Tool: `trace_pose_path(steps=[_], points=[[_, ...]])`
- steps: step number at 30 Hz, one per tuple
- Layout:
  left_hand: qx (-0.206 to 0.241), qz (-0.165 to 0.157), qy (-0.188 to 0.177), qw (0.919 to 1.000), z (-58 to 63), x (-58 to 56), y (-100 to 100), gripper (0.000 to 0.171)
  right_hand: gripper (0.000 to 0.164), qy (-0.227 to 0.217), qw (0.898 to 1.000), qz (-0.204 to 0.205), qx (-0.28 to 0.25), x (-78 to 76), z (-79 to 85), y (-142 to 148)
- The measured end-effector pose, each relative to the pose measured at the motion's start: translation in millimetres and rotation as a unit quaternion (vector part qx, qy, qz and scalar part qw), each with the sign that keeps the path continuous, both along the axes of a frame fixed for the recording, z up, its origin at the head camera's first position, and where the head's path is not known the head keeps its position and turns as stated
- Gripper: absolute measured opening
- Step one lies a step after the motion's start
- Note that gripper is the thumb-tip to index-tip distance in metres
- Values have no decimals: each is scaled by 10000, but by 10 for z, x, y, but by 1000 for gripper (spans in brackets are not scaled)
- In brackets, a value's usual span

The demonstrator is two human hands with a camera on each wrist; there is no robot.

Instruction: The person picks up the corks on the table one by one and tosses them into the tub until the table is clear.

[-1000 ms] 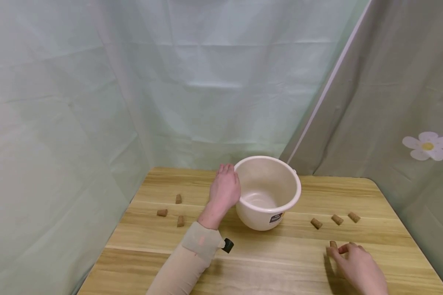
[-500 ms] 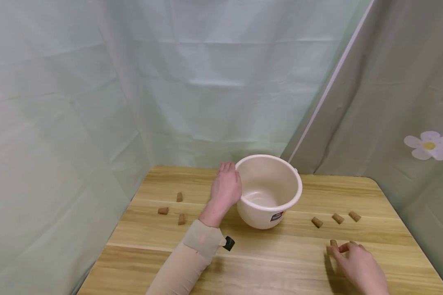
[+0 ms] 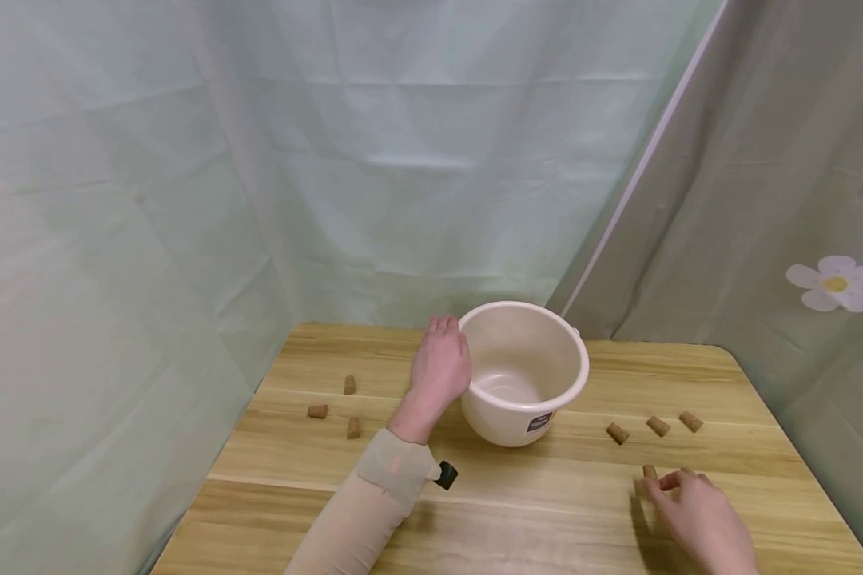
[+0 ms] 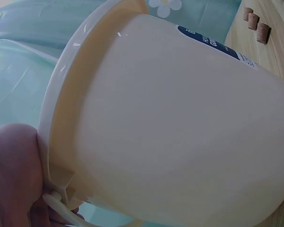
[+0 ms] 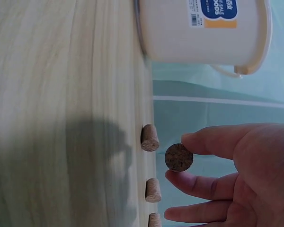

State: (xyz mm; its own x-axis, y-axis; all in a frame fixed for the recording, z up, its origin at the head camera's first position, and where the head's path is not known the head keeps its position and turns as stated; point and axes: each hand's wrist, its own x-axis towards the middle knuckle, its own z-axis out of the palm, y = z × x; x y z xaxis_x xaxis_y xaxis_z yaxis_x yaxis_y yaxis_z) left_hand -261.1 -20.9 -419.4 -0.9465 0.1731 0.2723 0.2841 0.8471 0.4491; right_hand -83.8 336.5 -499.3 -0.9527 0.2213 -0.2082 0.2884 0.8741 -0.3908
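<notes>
A cream plastic bucket stands upright on the wooden table, its dark label facing the front right. My left hand grips the left side of its rim; in the left wrist view that hand is at the rim beside the handle's joint, some fingers hidden. Over the table's right front, my right hand pinches a cork stopper between thumb and forefinger. The right wrist view shows the round end of this cork clear of the tabletop, the other fingers apart from it.
Three more corks lie right of the bucket: a near one, a middle one and a far one. Another three corks lie on the table's left. Pale curtains hang behind the table and along its sides.
The head view has shifted very slightly. Both hands keep their places, the left on the bucket rim and the right pinching the cork.
</notes>
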Motion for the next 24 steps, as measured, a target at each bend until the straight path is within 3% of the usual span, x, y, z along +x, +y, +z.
trace_pose_path(steps=[15,24], points=[[-46,8,-82,10000,-5,-16,32,49,56,319,9995,18,17,-25,65,6],[-268,-20,60,9996,7,-35,29,48,76,338,9994,-22,-28,-109,264,-49]])
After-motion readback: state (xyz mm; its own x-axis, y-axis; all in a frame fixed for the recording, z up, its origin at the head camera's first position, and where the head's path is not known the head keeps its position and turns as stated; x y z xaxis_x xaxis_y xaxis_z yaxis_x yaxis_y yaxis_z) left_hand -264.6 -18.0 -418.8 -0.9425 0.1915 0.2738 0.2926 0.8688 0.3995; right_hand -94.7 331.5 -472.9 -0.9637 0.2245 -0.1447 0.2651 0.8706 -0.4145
